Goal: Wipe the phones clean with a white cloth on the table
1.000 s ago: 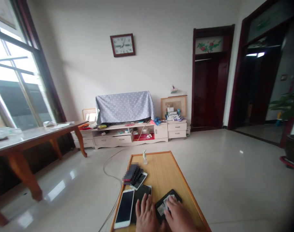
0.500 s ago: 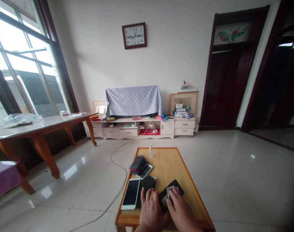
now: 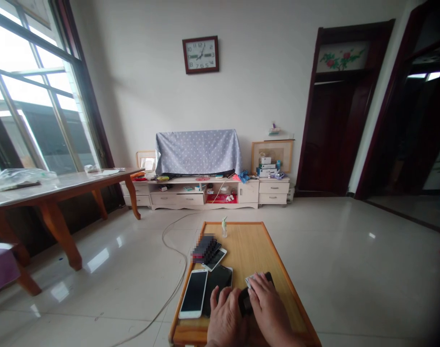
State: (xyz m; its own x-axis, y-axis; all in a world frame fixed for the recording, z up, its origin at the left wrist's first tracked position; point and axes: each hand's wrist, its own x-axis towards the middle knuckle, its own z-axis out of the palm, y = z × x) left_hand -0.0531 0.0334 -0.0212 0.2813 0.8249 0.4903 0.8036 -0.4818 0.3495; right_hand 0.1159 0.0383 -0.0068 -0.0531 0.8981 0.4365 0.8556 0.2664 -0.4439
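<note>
A black phone (image 3: 246,304) lies on the small wooden table, tilted towards the far right and mostly covered by my hands. My left hand (image 3: 225,313) grips its near left edge with bent fingers; the thumb is out of sight. Pressed on the phone's far end is a folded whitish cloth (image 3: 248,280), held under the fingers of my right hand (image 3: 268,303). Left of my hands lie a white phone (image 3: 194,294) with a dark screen and a dark phone (image 3: 218,279) with a pale edge behind it.
Farther up the table (image 3: 248,241) are another white phone (image 3: 216,259), a blurred dark stack (image 3: 204,248) and a small spray bottle (image 3: 224,227) with a green top. A cable (image 3: 181,274) runs over the floor. A white cabinet (image 3: 180,198) stands by the wall.
My right hand has slid the cloth to the far left across the phone, and its fingers now lie flatter. The left hand stays at the phone's edge. The view has shifted slightly.
</note>
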